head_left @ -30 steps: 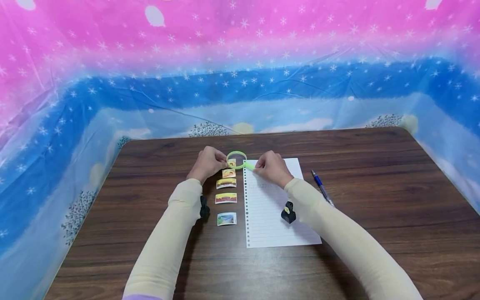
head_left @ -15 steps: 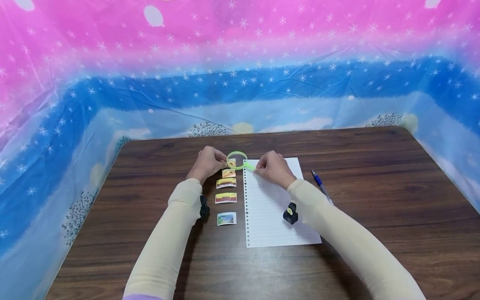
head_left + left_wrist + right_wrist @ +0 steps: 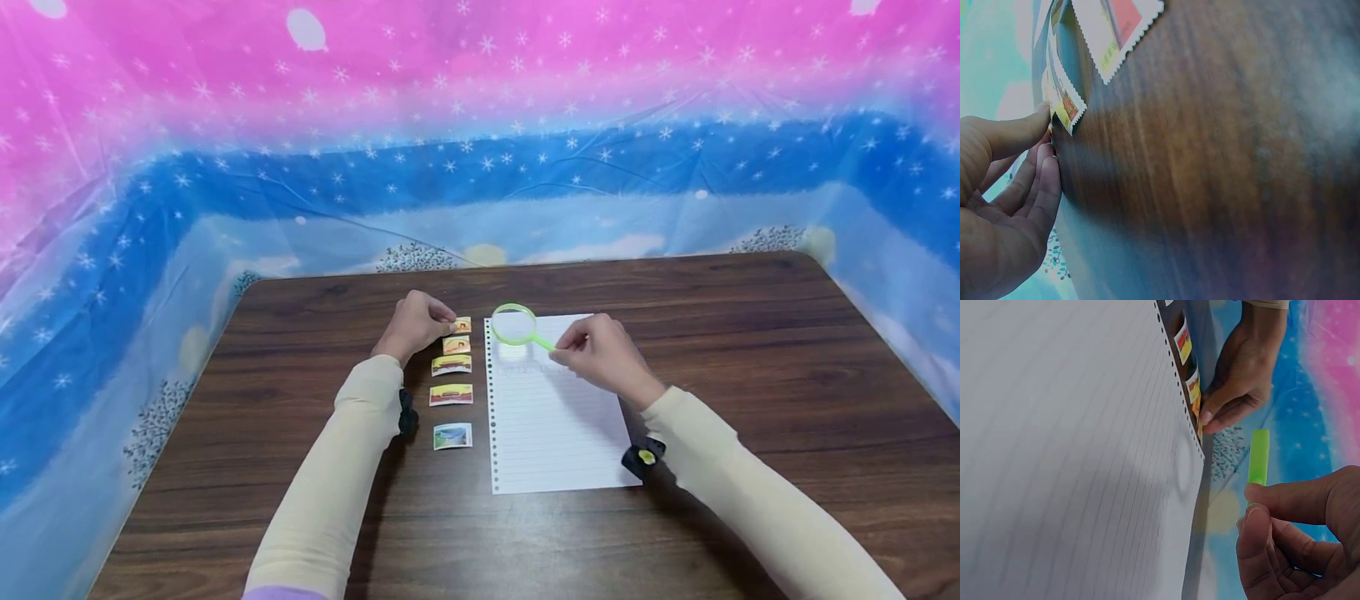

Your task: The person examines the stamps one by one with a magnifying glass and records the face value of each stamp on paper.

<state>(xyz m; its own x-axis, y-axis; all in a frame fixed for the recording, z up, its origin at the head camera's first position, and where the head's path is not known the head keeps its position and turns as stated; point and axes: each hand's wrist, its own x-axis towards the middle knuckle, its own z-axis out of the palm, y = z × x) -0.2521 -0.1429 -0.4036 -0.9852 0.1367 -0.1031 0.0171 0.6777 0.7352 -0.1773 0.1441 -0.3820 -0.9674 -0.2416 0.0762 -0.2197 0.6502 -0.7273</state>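
Observation:
My right hand (image 3: pixel 603 354) pinches the handle of a green-rimmed magnifying glass (image 3: pixel 543 342) between thumb and fingers. Its round lens is over the top left part of a lined, punched sheet of paper (image 3: pixel 555 442), where faint writing shows. At the far end of a column of postage stamps, my left hand (image 3: pixel 418 323) pinches the left edge of the farthest orange stamp (image 3: pixel 463 326) with thumb and fingertips. Another orange stamp (image 3: pixel 456 345) lies just nearer. In the right wrist view the green handle (image 3: pixel 1259 453) stands up from the fingers, with the left hand (image 3: pixel 1241 384) beyond.
Two yellow-and-red stamps, a farther one (image 3: pixel 452 364) and a nearer one (image 3: pixel 452 395), and a blue-green landscape stamp (image 3: pixel 453 436) lie left of the paper on the brown wooden table (image 3: pixel 225 467). A pink and blue snowflake cloth (image 3: pixel 480 167) hangs around the table.
My right hand has moved right and toward me, taking the magnifying glass off the farthest stamps and over the paper. The blue pen is now hidden behind the right arm. The left hand stays put.

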